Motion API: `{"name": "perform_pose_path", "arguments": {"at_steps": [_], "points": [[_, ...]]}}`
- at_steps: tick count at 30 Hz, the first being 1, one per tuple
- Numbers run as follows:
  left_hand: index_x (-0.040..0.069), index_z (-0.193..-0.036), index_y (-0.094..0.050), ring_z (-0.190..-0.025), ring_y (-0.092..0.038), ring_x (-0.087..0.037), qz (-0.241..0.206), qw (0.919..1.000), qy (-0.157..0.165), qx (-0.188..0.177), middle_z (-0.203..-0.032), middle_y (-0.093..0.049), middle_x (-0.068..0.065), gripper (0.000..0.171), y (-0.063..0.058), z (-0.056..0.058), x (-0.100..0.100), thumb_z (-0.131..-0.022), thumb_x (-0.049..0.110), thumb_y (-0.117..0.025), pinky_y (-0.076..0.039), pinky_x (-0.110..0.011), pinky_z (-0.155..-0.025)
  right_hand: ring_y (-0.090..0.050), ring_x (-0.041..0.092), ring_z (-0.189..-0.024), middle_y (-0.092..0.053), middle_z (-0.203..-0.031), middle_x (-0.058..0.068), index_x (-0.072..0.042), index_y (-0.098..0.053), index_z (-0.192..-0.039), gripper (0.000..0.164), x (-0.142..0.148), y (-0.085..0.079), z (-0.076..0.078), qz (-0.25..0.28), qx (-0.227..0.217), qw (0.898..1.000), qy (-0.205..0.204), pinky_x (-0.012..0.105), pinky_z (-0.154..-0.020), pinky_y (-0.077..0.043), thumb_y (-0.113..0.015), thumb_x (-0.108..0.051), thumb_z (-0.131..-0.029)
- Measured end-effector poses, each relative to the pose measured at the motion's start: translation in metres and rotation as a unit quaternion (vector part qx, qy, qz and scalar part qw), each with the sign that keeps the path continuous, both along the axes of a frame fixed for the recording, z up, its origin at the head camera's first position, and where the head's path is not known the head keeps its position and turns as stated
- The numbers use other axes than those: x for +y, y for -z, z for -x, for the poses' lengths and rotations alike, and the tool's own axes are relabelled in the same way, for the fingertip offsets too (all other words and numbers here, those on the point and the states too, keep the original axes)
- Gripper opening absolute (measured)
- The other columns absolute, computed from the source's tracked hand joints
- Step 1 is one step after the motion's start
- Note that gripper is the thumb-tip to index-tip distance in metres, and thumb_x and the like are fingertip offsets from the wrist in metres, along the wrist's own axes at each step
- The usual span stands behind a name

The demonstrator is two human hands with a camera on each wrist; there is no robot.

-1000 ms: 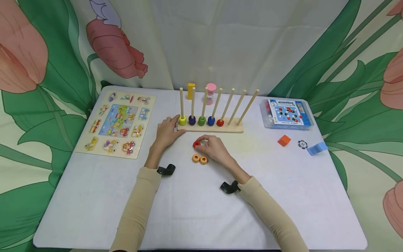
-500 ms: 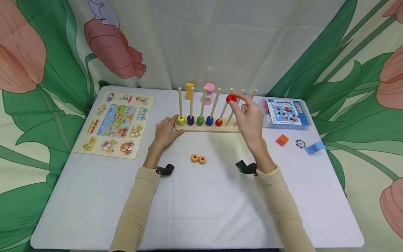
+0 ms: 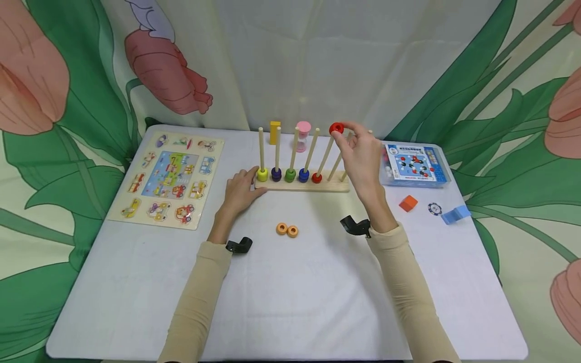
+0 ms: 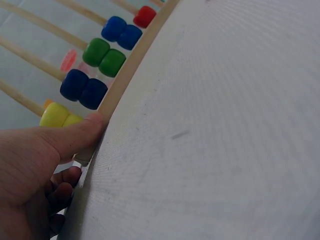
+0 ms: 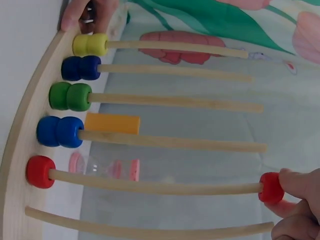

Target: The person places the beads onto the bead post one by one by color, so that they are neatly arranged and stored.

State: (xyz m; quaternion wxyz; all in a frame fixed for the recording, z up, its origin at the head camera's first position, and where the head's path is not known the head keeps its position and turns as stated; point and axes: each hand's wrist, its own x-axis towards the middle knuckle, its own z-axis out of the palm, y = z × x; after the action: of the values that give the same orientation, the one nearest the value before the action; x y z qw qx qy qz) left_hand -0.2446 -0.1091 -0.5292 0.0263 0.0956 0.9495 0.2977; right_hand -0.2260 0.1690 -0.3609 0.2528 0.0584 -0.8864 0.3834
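My right hand (image 3: 363, 154) pinches a red bead (image 5: 271, 187) between thumb and fingers, right at the top end of the fifth peg from the left. Lower on that same peg sits another red bead (image 5: 41, 171). The wooden peg rack (image 3: 327, 186) carries pairs of yellow (image 5: 90, 45), dark blue (image 5: 80, 68), green (image 5: 70, 96) and blue beads (image 5: 60, 131) on its first pegs. My left hand (image 3: 240, 191) holds the rack's left end, thumb on its front edge and fingers behind. Two orange beads (image 3: 287, 230) lie on the table before the rack.
A picture puzzle board (image 3: 165, 179) lies at the left. Behind the rack stand a yellow block (image 3: 274, 132) and a pink hourglass (image 3: 302, 136). To the right are a clear plastic box (image 3: 415, 164), an orange block (image 3: 408, 203), a round chip (image 3: 434, 208) and a blue block (image 3: 456, 215).
My right hand has lifted the red bead from the table beside the orange beads, up and right to the fifth peg's top. My left hand stays at the rack's end.
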Motion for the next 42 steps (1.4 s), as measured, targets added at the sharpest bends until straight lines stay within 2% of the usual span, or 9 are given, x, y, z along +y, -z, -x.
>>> {"name": "perform_pose_path", "arguments": {"at_steps": [8, 11, 14, 18, 21, 24, 30, 36, 42], "points": [[0.011, -0.147, -0.036, -0.083, -0.042, -0.023, 0.001, 1.0, 0.002, 0.0, -0.094, -0.049, -0.006, 0.075, 0.0, -0.002, 0.0, -0.087, 0.046, -0.065, -0.03, -0.038, -0.075, -0.03, 0.015, -0.041, -0.033, -0.049, 0.005, -0.012, -0.066, -0.118, 0.038, 0.004, 0.019, -0.018, 0.105, 0.026, 0.994, -0.011, 0.027, -0.04, -0.019, -0.066, -0.036, -0.089], [0.011, -0.147, -0.035, -0.083, -0.042, -0.023, 0.003, 1.0, 0.001, 0.0, -0.094, -0.048, -0.005, 0.075, 0.0, -0.002, 0.0, -0.087, 0.046, -0.064, -0.03, -0.038, -0.075, -0.026, 0.009, -0.039, -0.03, -0.047, 0.001, -0.007, -0.066, -0.113, 0.029, -0.001, 0.029, -0.037, 0.168, -0.031, 0.984, -0.044, 0.025, -0.038, -0.017, -0.068, -0.024, -0.089], [0.011, -0.147, -0.035, -0.083, -0.041, -0.023, 0.003, 1.0, -0.001, 0.001, -0.094, -0.048, -0.005, 0.075, 0.0, -0.001, -0.001, -0.087, 0.046, -0.065, -0.03, -0.038, -0.075, -0.025, 0.006, -0.039, -0.032, -0.046, -0.003, -0.001, -0.065, -0.112, 0.028, -0.01, 0.046, -0.056, 0.2, -0.153, 0.963, -0.094, 0.025, -0.037, -0.019, -0.068, -0.016, -0.088], [0.011, -0.147, -0.035, -0.083, -0.041, -0.023, -0.001, 1.0, 0.0, -0.002, -0.094, -0.048, -0.006, 0.075, -0.002, -0.001, -0.001, -0.087, 0.045, -0.065, -0.03, -0.038, -0.075, -0.026, 0.007, -0.042, -0.032, -0.047, -0.007, -0.005, -0.065, -0.113, 0.03, -0.018, 0.09, -0.072, 0.142, -0.313, 0.925, -0.163, 0.024, -0.04, -0.021, -0.07, -0.02, -0.087], [0.01, -0.147, -0.035, -0.084, -0.042, -0.024, 0.0, 1.0, 0.0, -0.003, -0.094, -0.048, -0.006, 0.075, -0.003, -0.002, -0.002, -0.087, 0.045, -0.065, -0.03, -0.038, -0.076, -0.026, 0.009, -0.043, -0.031, -0.047, -0.005, -0.011, -0.066, -0.111, 0.032, -0.023, 0.121, -0.078, 0.095, -0.377, 0.896, -0.214, 0.024, -0.043, -0.023, -0.075, -0.021, -0.082], [0.011, -0.147, -0.035, -0.085, -0.042, -0.024, 0.003, 1.0, -0.003, -0.003, -0.095, -0.048, -0.006, 0.075, -0.004, -0.002, -0.002, -0.087, 0.045, -0.065, -0.03, -0.038, -0.076, -0.028, 0.01, -0.044, -0.032, -0.048, -0.004, -0.013, -0.065, -0.109, 0.035, -0.029, 0.138, -0.083, 0.075, -0.397, 0.882, -0.242, 0.024, -0.044, -0.025, -0.079, -0.019, -0.077], [0.011, -0.147, -0.036, -0.085, -0.042, -0.024, -0.001, 1.0, -0.003, -0.004, -0.095, -0.049, -0.006, 0.076, -0.002, -0.001, 0.0, -0.087, 0.045, -0.066, -0.03, -0.039, -0.077, -0.03, 0.009, -0.041, -0.037, -0.047, -0.004, -0.015, -0.064, -0.11, 0.034, -0.031, 0.132, -0.086, 0.036, -0.361, 0.912, -0.191, 0.024, -0.041, -0.025, -0.077, -0.025, -0.08], [0.011, -0.147, -0.035, -0.084, -0.041, -0.024, 0.001, 1.0, -0.004, -0.003, -0.094, -0.048, -0.006, 0.076, 0.0, 0.0, 0.0, -0.087, 0.045, -0.066, -0.029, -0.037, -0.074, -0.03, 0.011, -0.04, -0.037, -0.048, 0.0, -0.012, -0.063, -0.119, 0.042, -0.007, 0.071, -0.06, 0.104, -0.207, 0.966, -0.115, 0.025, -0.037, -0.022, -0.074, -0.032, -0.083], [0.011, -0.147, -0.035, -0.084, -0.041, -0.024, 0.001, 1.0, 0.001, 0.001, -0.094, -0.048, -0.006, 0.076, 0.001, 0.001, 0.001, -0.087, 0.046, -0.065, -0.029, -0.038, -0.074, -0.031, 0.02, -0.04, -0.035, -0.051, 0.008, -0.015, -0.062, -0.123, 0.043, 0.019, 0.014, -0.029, 0.128, -0.036, 0.991, -0.029, 0.027, -0.039, -0.021, -0.069, -0.036, -0.086]]}}
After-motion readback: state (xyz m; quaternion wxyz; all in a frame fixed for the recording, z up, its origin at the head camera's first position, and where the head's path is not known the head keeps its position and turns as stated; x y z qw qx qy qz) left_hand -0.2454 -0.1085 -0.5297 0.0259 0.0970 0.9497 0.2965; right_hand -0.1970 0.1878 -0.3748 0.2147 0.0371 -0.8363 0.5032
